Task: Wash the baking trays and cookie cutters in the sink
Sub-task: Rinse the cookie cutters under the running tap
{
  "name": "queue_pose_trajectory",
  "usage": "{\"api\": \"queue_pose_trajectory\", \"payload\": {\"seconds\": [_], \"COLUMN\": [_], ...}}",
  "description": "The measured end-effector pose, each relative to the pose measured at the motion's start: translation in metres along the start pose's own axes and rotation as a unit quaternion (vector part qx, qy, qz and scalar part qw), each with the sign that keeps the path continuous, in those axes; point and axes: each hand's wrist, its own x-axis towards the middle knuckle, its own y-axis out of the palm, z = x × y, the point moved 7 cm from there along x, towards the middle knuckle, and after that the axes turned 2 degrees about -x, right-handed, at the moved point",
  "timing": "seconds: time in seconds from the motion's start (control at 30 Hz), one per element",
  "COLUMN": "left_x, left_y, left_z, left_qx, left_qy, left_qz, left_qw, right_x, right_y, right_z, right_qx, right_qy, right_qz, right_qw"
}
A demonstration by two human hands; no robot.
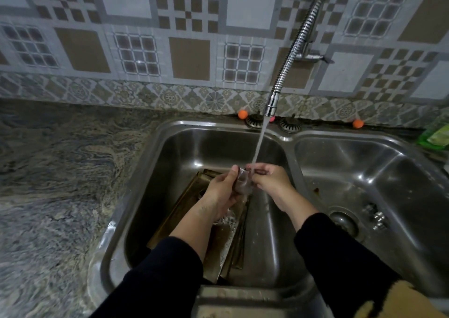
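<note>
Right under the running stream of water, both hands meet above the left basin of the double sink. Between them is a small shiny metal piece, apparently a cookie cutter, though blur and water make its shape hard to read. The left hand curls around it from the left, thumb raised along its upper edge, and the right hand pinches it from the other side with fingers bent over the top. Water falls from the nozzle of a flexible chrome faucet that slants down from the upper right and lands on the cutter and the right hand's fingers. Below the hands, brownish baking trays lie on the floor of the left basin, tilted against its left wall, with suds and water on the part nearest the left wrist. Both forearms wear dark sleeves pushed up from the wrists. The right basin holds its drain and a few small metal pieces near it, too small to identify. Two sink strainers sit on the back ledge, with small orange balls beside them. A green bottle stands at the far right edge. A mottled stone counter stretches to the left, under a patterned tile wall.
</note>
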Motion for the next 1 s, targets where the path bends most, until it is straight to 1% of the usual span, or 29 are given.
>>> {"api": "queue_pose_trajectory", "payload": {"seconds": [0.07, 0.1, 0.17, 0.23, 0.27, 0.37, 0.43, 0.5, 0.57, 0.6, 0.63, 0.67, 0.7, 0.73, 0.83, 0.9, 0.93, 1.0], "left_x": [-0.004, -0.004, -0.001, 0.0, -0.001, -0.004, -0.004, 0.002, 0.005, 0.004, 0.004, 0.005, 0.007, 0.01, 0.024, 0.027, 0.026, 0.027], "left_y": [0.005, 0.007, 0.01, 0.014, 0.018, 0.035, 0.051, 0.071, 0.096, 0.112, 0.128, 0.145, 0.158, 0.168, 0.178, 0.179, 0.179, 0.18], "left_z": [0.005, 0.007, 0.006, 0.003, 0.001, -0.005, -0.009, -0.011, -0.013, -0.012, -0.008, -0.001, 0.006, 0.016, 0.049, 0.062, 0.063, 0.063], "left_qx": [0.002, 0.007, 0.032, 0.055, 0.065, 0.111, 0.156, 0.218, 0.305, 0.337, 0.354, 0.376, 0.416, 0.476, 0.641, 0.705, 0.715, 0.716], "left_qy": [-0.05, -0.057, -0.034, 0.002, 0.023, 0.081, 0.119, 0.158, 0.205, 0.23, 0.244, 0.258, 0.261, 0.257, 0.19, 0.184, 0.196, 0.206], "left_qz": [-0.004, -0.001, 0.005, 0.01, 0.021, 0.041, 0.044, 0.032, 0.019, 0.029, 0.057, 0.084, 0.096, 0.092, 0.055, 0.018, -0.006, -0.042], "left_qw": [0.999, 0.998, 0.999, 0.998, 0.997, 0.99, 0.98, 0.963, 0.93, 0.912, 0.901, 0.886, 0.866, 0.836, 0.742, 0.685, 0.672, 0.666], "right_x": [-0.004, -0.006, -0.01, -0.015, -0.016, -0.018, -0.018, -0.018, -0.02, -0.022, -0.025, -0.027, -0.029, -0.03, -0.033, -0.034, -0.032, -0.027], "right_y": [-0.008, -0.011, -0.015, -0.016, -0.019, -0.037, -0.054, -0.076, -0.101, -0.114, -0.129, -0.145, -0.161, -0.178, -0.232, -0.268, -0.286, -0.317], "right_z": [0.001, 0.0, -0.005, -0.006, -0.003, 0.012, 0.02, 0.023, 0.021, 0.02, 0.017, 0.01, -0.001, -0.015, -0.06, -0.091, -0.108, -0.141], "right_qx": [-0.018, -0.034, -0.028, 0.022, 0.017, -0.127, -0.171, -0.208, -0.26, -0.288, -0.298, -0.288, -0.268, -0.248, -0.243, -0.266, -0.272, -0.294], "right_qy": [-0.013, -0.013, 0.002, 0.018, 0.012, -0.049, -0.079, -0.086, -0.091, -0.095, -0.092, -0.079, -0.06, -0.038, 0.043, 0.11, 0.142, 0.199], "right_qz": [-0.013, -0.013, 0.008, 0.042, 0.054, 0.054, 0.033, 0.003, -0.028, -0.046, -0.066, -0.083, -0.098, -0.117, -0.179, -0.212, -0.227, -0.237], "right_qw": [1.0, 0.999, 1.0, 0.999, 0.998, 0.989, 0.982, 0.974, 0.961, 0.952, 0.948, 0.951, 0.957, 0.961, 0.952, 0.934, 0.924, 0.904]}}
